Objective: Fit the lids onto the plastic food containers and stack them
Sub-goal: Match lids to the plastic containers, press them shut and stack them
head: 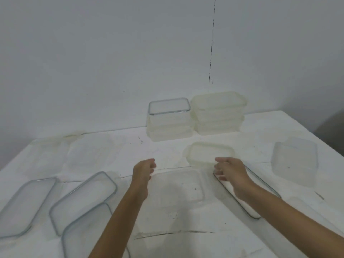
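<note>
An open clear container (176, 189) sits on the white table (167, 244) in front of me. My left hand (144, 173) holds its far left corner with curled fingers. My right hand (230, 172) curls its fingers round the far end of a grey-rimmed lid (249, 207) that lies just right of the container, partly under my forearm. Just beyond that hand stands a yellowish lidded container (210, 151). At the back are two stacks: the left stack (169, 127) is topped by an open grey-rimmed container, and the right stack (218, 112) is lidded.
Three grey-rimmed lids lie at the left: one (26, 205), another (83, 200) and a third (87, 233). A clear container (294, 161) lies upside down at the right. Faint clear containers (74, 153) sit at the back left. A wall rises behind the table.
</note>
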